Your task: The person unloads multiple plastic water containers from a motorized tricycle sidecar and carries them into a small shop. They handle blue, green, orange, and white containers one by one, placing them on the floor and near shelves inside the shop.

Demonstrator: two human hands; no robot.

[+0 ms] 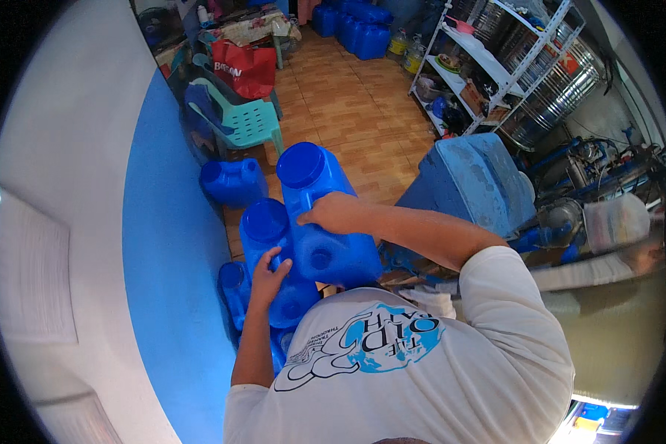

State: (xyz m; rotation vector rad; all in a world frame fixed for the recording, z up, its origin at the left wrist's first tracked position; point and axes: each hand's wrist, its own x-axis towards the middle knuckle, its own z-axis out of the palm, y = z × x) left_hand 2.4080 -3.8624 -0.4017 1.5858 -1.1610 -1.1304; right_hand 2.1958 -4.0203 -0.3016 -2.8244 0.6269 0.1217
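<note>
My right hand (334, 212) is closed round the top handle of a large blue water jug (351, 255) with a wide round cap. This jug leans in front of my body, its small lower cap facing up at me. To its left is a second blue water jug (265, 226) of the same kind. My left hand (271, 275) has its fingers hooked at that jug's handle, the thumb beside it. The two jugs stand close together, and their bases are partly hidden.
More blue jugs stand along the wall at left, one small jug (234, 182) ahead and another (232, 285) nearer. A green plastic chair (248, 122) carries a red bag (244, 70). At right are a worn blue container (477, 181), a white shelf rack (481, 55) and machinery.
</note>
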